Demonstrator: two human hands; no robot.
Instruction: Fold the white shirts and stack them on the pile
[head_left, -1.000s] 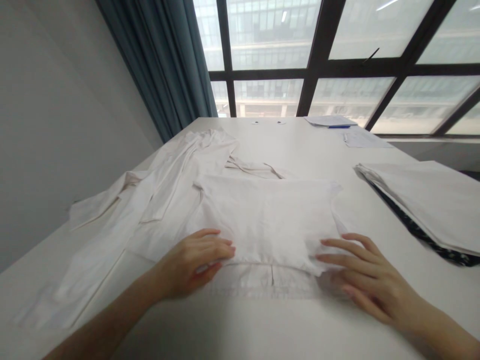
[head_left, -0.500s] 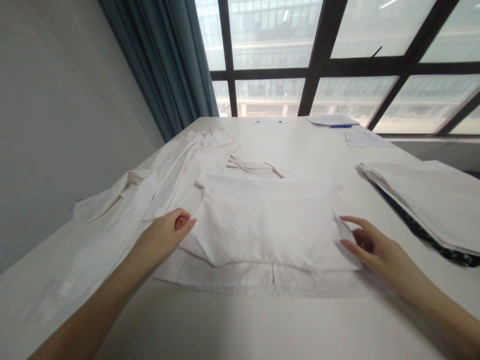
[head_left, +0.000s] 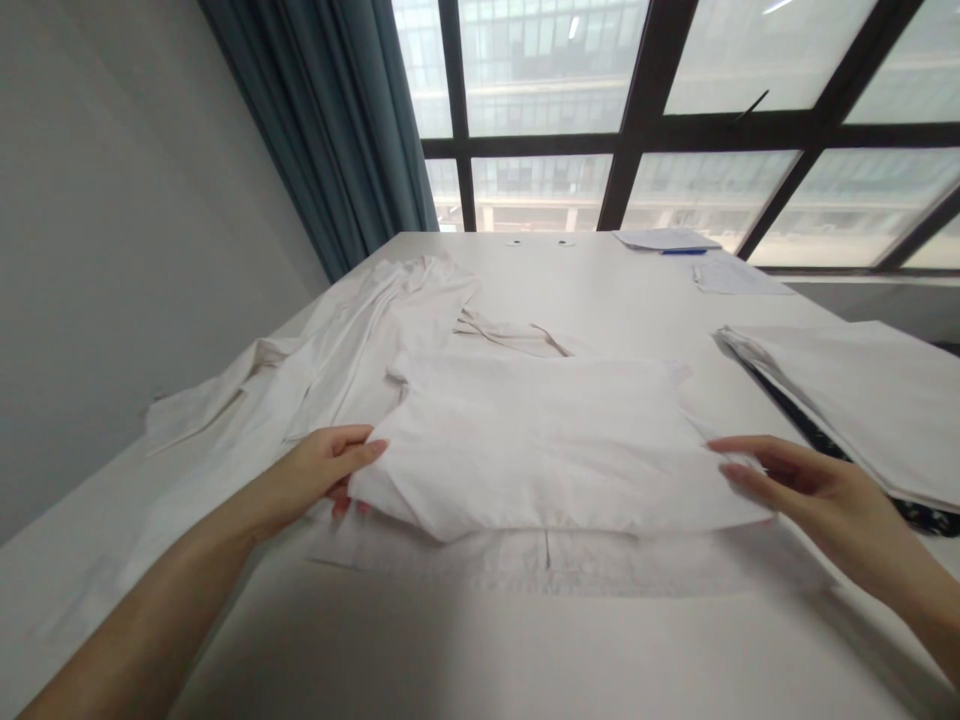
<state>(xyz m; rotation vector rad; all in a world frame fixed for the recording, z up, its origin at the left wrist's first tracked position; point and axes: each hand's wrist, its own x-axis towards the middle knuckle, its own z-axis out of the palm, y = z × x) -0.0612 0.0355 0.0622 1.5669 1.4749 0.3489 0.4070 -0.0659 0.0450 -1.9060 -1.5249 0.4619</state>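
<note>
Fingers (head_left: pixel 358 452) of the left hand (head_left: pixel 319 472) are pinched on the left edge of the folded white garment (head_left: pixel 540 440), thumb over the cloth and the other fingertips tucked beneath it, so that edge rides a little above the layer below. Across from it the right hand (head_left: pixel 799 485) grips the right edge of the same fold in like fashion, thumb above and fingers curled under the cloth. Both hands are thus closed on the garment, one at either side.

Judging by how it lies, the folding is well along: the body has been doubled over into a broad, flat rectangle, and a hem strip (head_left: pixel 547 560) with a small centre slit shows beneath the near edge. What seems left is to bring the panel down or over once more and to deal with the loose part trailing to the left.

That loose part, a long sleeve or side length (head_left: pixel 247 420), sprawls rumpled toward the left corner of the desk (head_left: pixel 480 650). The cloth is thin, pale and softly creased, lying at the middle of the desk in front of the person.

To the right sits a stack of folded cloth (head_left: pixel 855 400), well apart; papers (head_left: pixel 664 240) lie near the window (head_left: pixel 622 110), beside a dark curtain (head_left: pixel 337 130).
</note>
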